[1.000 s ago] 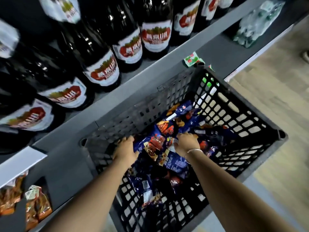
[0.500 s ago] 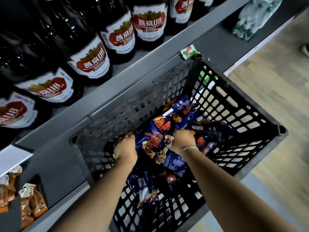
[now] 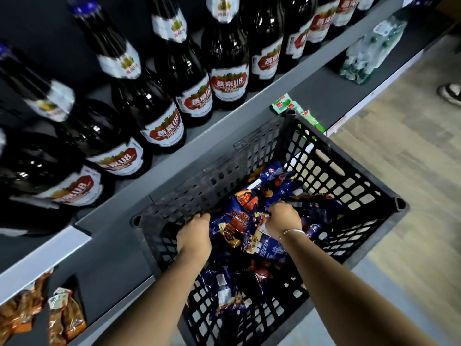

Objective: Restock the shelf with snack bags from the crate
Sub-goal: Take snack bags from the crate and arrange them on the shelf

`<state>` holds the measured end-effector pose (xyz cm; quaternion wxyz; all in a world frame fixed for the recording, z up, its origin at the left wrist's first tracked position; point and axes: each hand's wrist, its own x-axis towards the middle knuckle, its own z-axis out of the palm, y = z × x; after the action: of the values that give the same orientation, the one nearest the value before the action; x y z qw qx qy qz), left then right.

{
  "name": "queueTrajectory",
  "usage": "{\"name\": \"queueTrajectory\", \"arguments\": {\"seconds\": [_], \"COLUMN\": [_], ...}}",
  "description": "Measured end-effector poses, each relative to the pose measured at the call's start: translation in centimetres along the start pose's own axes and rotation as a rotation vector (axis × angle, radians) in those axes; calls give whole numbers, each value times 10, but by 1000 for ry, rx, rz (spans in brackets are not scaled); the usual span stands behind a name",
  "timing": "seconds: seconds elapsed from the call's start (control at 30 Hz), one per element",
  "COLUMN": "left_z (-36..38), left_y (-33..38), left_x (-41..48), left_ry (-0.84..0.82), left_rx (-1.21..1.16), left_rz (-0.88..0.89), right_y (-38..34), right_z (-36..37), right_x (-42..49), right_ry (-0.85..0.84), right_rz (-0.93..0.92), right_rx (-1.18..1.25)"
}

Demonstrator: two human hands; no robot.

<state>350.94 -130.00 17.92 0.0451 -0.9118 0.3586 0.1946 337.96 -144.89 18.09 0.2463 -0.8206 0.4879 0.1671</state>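
A black slotted crate point(image 3: 354, 186) stands on the floor against the grey shelf point(image 3: 224, 131). Inside lies a heap of several dark blue snack bags point(image 3: 272, 181) with red and orange print. Both my hands are down in the crate. My left hand point(image 3: 195, 236) curls its fingers around the left edge of a blue snack bag point(image 3: 232, 226). My right hand point(image 3: 283, 219) grips the same bunch of bags from the right side; a thin bracelet sits on that wrist. More blue bags point(image 3: 224, 293) lie lower in the crate between my forearms.
Dark beer bottles point(image 3: 229, 78) with red and white labels fill the shelf above the crate. Orange snack packets point(image 3: 66, 315) sit on the lower shelf at bottom left. Wrapped water bottles point(image 3: 369, 48) lie top right. Someone's shoe point(image 3: 451, 93) is on the wooden floor.
My view has tilted up toward the bottles. Both hands have closed in on the blue bags between them and the bags have bunched up slightly.
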Motion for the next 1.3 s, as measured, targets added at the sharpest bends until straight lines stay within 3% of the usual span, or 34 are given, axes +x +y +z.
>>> {"name": "queueTrajectory", "arguments": {"seconds": [0.3,0.57,0.8,0.93,1.13,1.3], "left_z": [-64,-157,-250,-310,-382,-442], "left_y": [-6,-19,-34,-42,-64,-89], "left_x": [-46,-108,-168,-206,-241,-266], "left_ry": [78,227,558,812,990,1081], "left_rx": [-76,-140,-118,-43,-63,-57], "left_rz": [102,353,680,810,794,655], "right_y": [-4,-18,-39,-56,-84,-121], "right_z": [-48,-142,-250,-315,-389,-432], "right_x": [-35,-86,-143,-190,-244,-262], "right_ry": [80,227,310,403,480,486], "right_rz": [86,45,-111,-288,-453,-568], "right_rx": [358,737,1034,1063,1067,1048]}}
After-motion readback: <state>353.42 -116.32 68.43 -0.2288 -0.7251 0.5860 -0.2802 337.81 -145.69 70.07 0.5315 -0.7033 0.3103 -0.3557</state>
